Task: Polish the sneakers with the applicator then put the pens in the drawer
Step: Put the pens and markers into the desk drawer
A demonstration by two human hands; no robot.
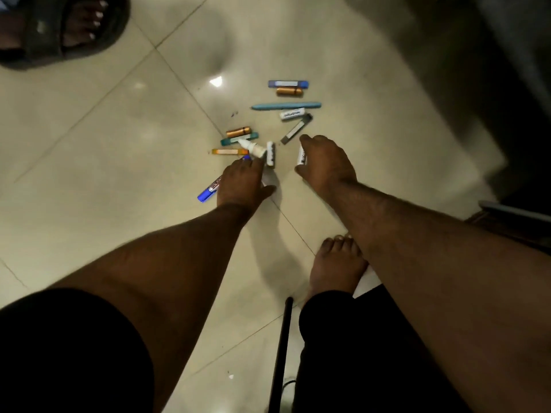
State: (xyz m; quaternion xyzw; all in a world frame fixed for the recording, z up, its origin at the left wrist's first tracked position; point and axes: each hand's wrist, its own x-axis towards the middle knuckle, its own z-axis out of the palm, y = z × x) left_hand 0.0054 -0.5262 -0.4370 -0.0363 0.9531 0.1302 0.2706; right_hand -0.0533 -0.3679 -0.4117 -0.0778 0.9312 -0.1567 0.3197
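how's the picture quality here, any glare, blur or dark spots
Head view: dim overall, with one bright glare spot on the glossy tiled floor; the left hand and right hand are slightly motion-blurred; the right edge falls into deep shadow; wide-angle bending curves the tile lines.

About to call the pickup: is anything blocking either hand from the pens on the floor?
Nothing visible does. The pens lie loose on the bare tiled floor. The left hand already rests on the near ones; the right hand grips a white marker. No drawer is in view.
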